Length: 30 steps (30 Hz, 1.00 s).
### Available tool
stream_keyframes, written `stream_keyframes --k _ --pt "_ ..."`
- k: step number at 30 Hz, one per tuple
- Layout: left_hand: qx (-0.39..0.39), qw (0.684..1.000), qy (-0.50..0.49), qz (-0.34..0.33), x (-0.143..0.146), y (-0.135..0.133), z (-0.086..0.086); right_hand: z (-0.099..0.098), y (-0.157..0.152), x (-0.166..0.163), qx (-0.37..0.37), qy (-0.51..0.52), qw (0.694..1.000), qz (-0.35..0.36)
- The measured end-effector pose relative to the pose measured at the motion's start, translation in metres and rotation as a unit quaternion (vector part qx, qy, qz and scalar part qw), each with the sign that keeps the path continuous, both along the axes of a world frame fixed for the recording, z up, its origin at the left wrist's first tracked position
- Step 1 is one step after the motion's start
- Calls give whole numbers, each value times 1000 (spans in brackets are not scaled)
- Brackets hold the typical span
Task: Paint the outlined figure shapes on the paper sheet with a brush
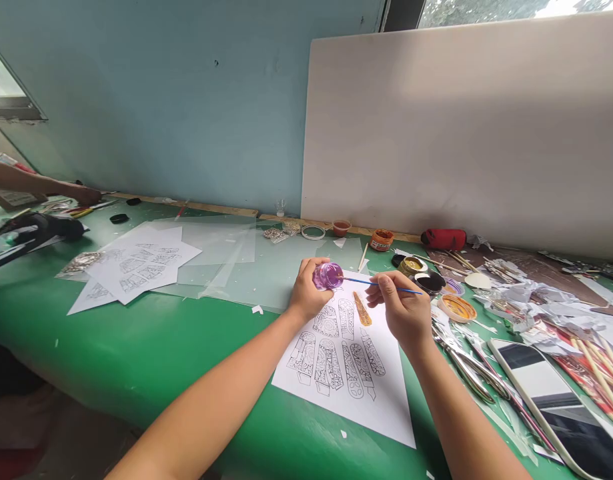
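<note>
My left hand (pixel 310 288) is wrapped round a small jar of purple paint (pixel 329 275), tilted with its mouth toward the right. In my right hand (pixel 401 303) is a thin blue paintbrush (pixel 381 285), its tip at the mouth of the jar. Below both hands lies a white sheet (pixel 306 390) printed with several patterned outline shapes. An orange-brown painted strip (pixel 362 309) rests on the sheet between my hands.
Paint pots stand at the right, among them an orange jar (pixel 381 240) and a black pot (pixel 430 282). Scissors (pixel 466 367), a phone (pixel 556 407) and paper scraps crowd the right side. Printed sheets (pixel 146 263) lie left. Another person's arm (pixel 41 183) reaches in far left.
</note>
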State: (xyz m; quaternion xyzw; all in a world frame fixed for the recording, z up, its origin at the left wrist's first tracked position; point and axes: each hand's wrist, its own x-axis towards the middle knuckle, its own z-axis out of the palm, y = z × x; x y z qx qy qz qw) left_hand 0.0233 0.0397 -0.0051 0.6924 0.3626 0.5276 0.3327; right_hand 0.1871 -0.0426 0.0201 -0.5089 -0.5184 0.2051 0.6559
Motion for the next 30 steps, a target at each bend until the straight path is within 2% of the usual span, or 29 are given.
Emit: stream_keyframes --k 4,14,19,25,30 --pt "7 1000 6 1 1 0 1 -1 1 2 9 -6 1000 -15" --pt "5 1000 20 18 3 -2 2 2 0 2 36 -108 993 -44" --pt "3 1000 17 22 3 0 1 3 -2 2 42 -110 992 -53" --pt "10 1000 17 17 4 -1 0 5 -1 -1 31 -106 994 -25" --pt "11 1000 11 23 3 1 -1 4 1 3 28 -118 992 -41"
